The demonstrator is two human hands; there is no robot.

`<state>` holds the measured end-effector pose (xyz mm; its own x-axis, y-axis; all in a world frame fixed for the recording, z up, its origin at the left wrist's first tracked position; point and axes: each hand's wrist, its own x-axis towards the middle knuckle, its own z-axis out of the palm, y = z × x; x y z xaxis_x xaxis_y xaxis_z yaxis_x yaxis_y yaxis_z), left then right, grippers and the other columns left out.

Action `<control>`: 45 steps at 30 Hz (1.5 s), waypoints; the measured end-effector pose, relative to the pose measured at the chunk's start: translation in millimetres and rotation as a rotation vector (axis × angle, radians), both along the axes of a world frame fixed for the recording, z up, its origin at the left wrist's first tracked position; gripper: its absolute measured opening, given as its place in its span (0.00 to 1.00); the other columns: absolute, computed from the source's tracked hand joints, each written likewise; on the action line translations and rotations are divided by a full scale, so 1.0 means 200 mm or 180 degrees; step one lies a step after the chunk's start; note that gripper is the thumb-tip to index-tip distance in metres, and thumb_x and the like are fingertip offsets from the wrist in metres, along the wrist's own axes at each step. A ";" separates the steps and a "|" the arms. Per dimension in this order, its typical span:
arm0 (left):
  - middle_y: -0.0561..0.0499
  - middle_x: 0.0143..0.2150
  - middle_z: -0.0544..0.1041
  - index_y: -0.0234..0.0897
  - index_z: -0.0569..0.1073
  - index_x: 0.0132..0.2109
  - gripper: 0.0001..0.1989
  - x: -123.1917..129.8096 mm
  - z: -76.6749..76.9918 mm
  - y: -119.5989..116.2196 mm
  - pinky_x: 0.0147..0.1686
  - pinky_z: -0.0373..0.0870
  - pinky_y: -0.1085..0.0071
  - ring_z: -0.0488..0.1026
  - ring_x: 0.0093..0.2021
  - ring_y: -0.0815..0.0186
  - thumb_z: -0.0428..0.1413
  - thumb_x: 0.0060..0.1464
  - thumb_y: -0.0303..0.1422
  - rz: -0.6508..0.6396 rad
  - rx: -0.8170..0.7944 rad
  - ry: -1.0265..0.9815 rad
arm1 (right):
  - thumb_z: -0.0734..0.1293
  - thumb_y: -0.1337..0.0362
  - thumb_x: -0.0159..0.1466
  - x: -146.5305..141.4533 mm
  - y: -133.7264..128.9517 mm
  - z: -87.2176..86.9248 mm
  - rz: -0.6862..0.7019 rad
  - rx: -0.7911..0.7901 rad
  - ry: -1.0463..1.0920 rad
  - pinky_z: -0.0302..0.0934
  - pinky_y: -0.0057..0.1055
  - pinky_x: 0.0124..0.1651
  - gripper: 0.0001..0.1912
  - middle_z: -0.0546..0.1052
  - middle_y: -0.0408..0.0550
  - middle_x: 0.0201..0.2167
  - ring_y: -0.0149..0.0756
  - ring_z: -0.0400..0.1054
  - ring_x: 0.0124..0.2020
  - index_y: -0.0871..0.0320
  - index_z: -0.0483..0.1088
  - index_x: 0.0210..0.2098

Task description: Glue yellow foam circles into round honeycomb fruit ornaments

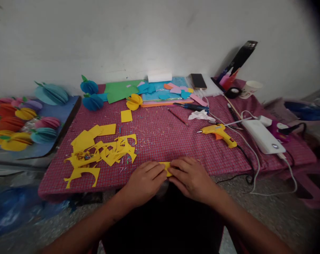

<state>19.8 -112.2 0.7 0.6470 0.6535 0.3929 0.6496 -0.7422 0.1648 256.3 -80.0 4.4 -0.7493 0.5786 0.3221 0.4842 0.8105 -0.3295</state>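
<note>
At the front edge of the table, a small piece of yellow paper is pinched between my two hands. My left hand closes on its left end, and my right hand grips the right end. Fingers cover most of the paper, so its full shape is hidden. Left of my hands lie yellow paper offcuts with curved cut edges, with yellow paper squares behind them. A yellow glue gun rests on the cloth to the right, its nozzle pointing left.
Finished paper fruits crowd a blue table at left. Along the wall are green paper, a phone and a paper cup. A white power bank with trailing cables lies right. A pencil lies mid-table.
</note>
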 end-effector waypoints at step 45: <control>0.45 0.52 0.80 0.40 0.75 0.55 0.17 -0.16 0.03 -0.09 0.53 0.76 0.59 0.78 0.51 0.60 0.56 0.61 0.23 0.0649 0.0130 -0.1136 | 0.68 0.64 0.68 0.05 -0.04 0.01 -0.0379 -0.0597 0.0953 0.64 0.51 0.62 0.28 0.73 0.52 0.63 0.46 0.67 0.62 0.48 0.63 0.66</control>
<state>-13.0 -130.2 6.7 0.3243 0.7334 0.5975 0.6915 -0.6148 0.3794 266.8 -88.2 5.8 -0.5618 0.7258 0.3970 0.4311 0.6664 -0.6083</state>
